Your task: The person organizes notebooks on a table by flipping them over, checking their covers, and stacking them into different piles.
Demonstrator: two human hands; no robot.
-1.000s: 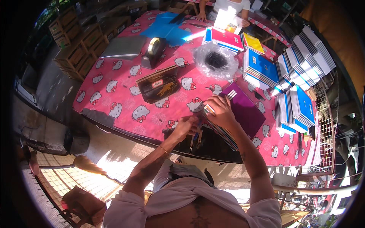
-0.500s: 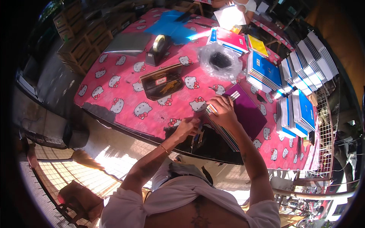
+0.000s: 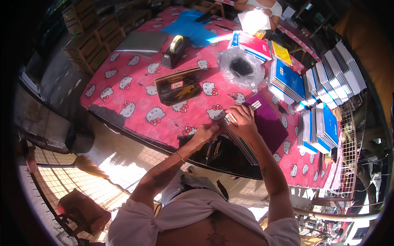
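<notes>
A stack of purple spiral-bound notebooks [image 3: 269,125] lies at the near edge of the table, its coiled side facing left. My right hand [image 3: 243,119] presses on the top left corner of this stack, fingers curled over the coils. Just left of the coils, my left hand [image 3: 206,134] is closed. Something small and dark seems to stick out below its fingers, too shaded to make out. Beneath that hand is a dark patch of the tabletop with small thin items on it.
A black box [image 3: 178,87], a tape dispenser [image 3: 174,51] and a plastic-wrapped roll [image 3: 240,67] sit beyond my hands. Stacked blue notebooks [image 3: 287,78] line the right side. Across the table, another person holds a white sheet [image 3: 254,20]. A broom [image 3: 88,166] lies lower left.
My left hand has shifted slightly right and turned, closer to the coils. My right hand stays on the notebooks. The whole view has tilted a little.
</notes>
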